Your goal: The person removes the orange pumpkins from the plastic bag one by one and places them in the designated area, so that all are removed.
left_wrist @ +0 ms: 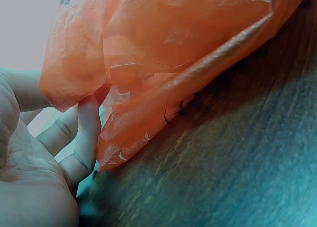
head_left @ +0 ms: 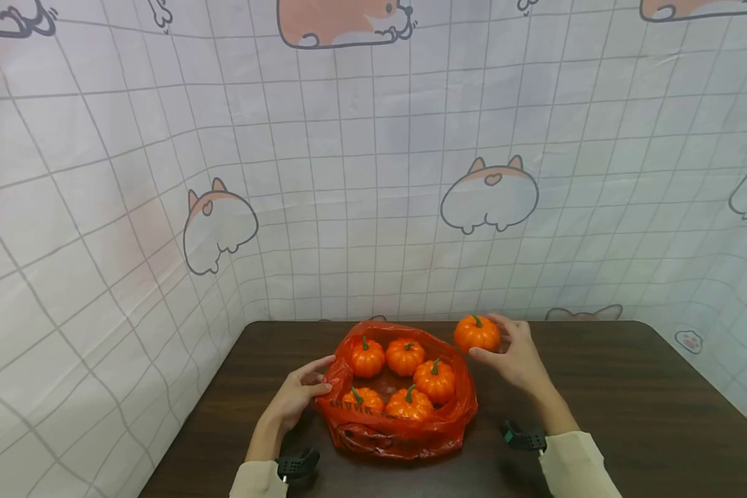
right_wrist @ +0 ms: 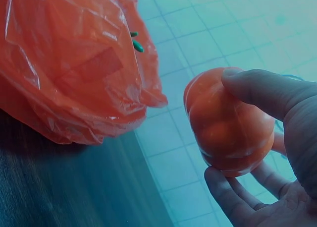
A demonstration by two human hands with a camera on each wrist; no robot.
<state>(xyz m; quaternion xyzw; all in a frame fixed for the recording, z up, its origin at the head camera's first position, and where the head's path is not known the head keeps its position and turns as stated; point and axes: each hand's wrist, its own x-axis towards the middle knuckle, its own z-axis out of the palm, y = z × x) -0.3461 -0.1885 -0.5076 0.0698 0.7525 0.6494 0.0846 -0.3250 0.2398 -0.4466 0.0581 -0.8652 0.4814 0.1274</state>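
My right hand (head_left: 520,356) holds a small orange pumpkin (head_left: 476,335) with a green stem, raised just right of a red plastic bag (head_left: 404,441). Seen from the right wrist, the thumb presses one side of the pumpkin (right_wrist: 225,125) and the fingertips support the other. On the bag's left side, my left hand (head_left: 291,399) grips the rim. A fold of the bag (left_wrist: 74,63) lies between its thumb and fingers in the left wrist view. The bag's mouth gapes wide, and several similar pumpkins (head_left: 406,357) sit inside in a loose ring, the front ones partly hidden by the rim.
The bag stands on a dark wooden table (head_left: 622,401), whose far edge meets a white gridded cloth (head_left: 373,180) printed with cartoon corgis. Black straps with small devices (head_left: 523,437) sit at both wrists.
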